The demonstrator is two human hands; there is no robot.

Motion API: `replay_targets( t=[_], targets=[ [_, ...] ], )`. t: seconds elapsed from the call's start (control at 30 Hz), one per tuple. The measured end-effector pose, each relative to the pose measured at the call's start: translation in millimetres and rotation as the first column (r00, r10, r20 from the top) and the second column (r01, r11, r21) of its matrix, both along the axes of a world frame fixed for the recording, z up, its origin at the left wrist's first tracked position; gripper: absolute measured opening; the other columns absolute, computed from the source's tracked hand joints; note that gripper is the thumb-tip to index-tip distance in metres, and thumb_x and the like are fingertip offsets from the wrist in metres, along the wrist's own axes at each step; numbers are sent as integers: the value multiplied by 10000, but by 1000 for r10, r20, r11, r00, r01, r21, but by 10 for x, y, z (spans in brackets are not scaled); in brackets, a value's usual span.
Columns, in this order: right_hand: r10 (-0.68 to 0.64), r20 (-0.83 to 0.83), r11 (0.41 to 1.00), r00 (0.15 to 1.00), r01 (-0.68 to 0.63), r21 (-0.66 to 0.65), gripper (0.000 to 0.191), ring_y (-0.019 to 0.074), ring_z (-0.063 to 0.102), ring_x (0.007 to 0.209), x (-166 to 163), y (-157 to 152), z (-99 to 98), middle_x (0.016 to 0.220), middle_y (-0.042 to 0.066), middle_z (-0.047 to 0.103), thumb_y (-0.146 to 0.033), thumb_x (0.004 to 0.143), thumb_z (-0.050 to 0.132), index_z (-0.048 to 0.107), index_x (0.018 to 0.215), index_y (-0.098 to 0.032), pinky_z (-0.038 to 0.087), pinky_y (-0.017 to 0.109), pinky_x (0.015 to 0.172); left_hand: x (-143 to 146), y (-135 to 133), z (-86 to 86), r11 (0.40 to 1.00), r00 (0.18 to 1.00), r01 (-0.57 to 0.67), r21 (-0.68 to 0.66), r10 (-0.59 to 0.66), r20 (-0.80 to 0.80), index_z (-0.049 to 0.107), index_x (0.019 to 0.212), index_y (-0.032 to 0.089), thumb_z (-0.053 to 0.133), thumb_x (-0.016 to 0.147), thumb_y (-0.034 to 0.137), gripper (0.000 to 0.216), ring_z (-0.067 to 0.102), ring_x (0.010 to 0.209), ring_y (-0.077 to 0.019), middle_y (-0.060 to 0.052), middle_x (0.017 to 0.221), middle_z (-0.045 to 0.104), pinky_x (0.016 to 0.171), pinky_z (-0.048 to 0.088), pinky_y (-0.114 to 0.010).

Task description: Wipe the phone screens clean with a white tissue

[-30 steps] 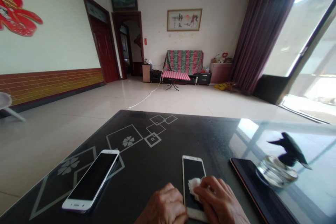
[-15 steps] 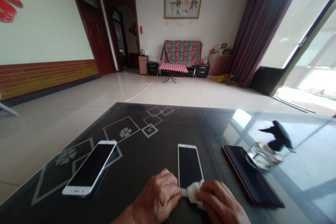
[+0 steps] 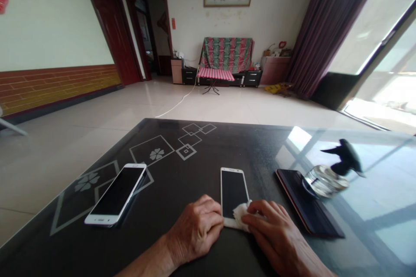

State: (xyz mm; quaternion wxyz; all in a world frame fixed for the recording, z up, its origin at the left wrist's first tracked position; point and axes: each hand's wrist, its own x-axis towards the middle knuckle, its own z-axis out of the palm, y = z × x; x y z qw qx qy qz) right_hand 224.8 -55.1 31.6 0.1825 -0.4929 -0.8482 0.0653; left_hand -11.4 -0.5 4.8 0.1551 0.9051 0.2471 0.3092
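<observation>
A white-framed smartphone lies face up on the black glass table, its dark screen towards me. My left hand is closed, its fingertips gripping the phone's lower left edge. In my right hand is a crumpled white tissue, pressed on the lower right part of the screen. The fingers partly hide the tissue and the phone's lower right corner. Off to the left lies a second white smartphone, apart from both hands.
On the right a dark phone lies face up, with a clear spray bottle with a black trigger head beside or on it. The table has a grey diamond and flower pattern at left. Beyond it stands a small table with a striped cloth.
My right hand has moved the tissue slightly up the phone's screen from its bottom edge. The left hand stays at the phone's edge. The head view has tilted down a little.
</observation>
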Motion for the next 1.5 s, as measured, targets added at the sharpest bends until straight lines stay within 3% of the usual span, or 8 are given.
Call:
replay_targets(
  t=[0.37, 0.73, 1.1, 1.3, 1.5],
  targets=[
    [1, -107, 1000, 994, -3, -19, 190, 163, 502, 887, -359, 132, 38, 949, 25, 568, -168, 901, 493, 658, 909, -261, 377, 330, 831, 4, 22, -53, 1000, 999, 10, 9, -11, 40, 662, 797, 159, 519, 898, 121, 179, 564, 759, -156, -40, 779, 644, 708, 488, -256],
    [-121, -77, 992, 990, 122, 18, 184, 165, 500, 832, -12, 218, 33, 915, 29, 565, -172, 900, 484, 650, 880, -247, 351, 321, 768, 11, 43, -70, 998, 999, 17, 66, -19, 36, 658, 781, 165, 544, 869, 115, 152, 569, 718, -153, -35, 743, 641, 670, 472, -252],
    [-14, -66, 1000, 998, 13, -14, 87, 161, 485, 863, -463, 182, -85, 944, 9, 565, -164, 848, 555, 599, 818, -233, 320, 306, 774, 18, 48, -79, 995, 999, 12, 100, -17, 46, 619, 718, 168, 528, 870, 112, 186, 568, 697, -151, -27, 712, 640, 643, 470, -237],
    [-32, -70, 999, 997, 31, -17, 132, 155, 480, 871, -352, 168, 6, 958, 1, 556, -177, 870, 507, 613, 830, -245, 314, 313, 799, 12, 60, -83, 995, 999, 17, 102, -21, 46, 645, 759, 170, 518, 873, 118, 178, 564, 699, -152, -34, 714, 634, 641, 479, -238],
    [-172, -41, 985, 984, 172, -3, 193, 179, 495, 868, -128, 208, 69, 973, 16, 564, -168, 869, 494, 639, 917, -286, 332, 330, 775, 22, 55, -85, 995, 998, 17, 101, -23, 57, 655, 767, 166, 524, 874, 127, 173, 557, 684, -153, -39, 706, 627, 633, 472, -247]
  ],
)
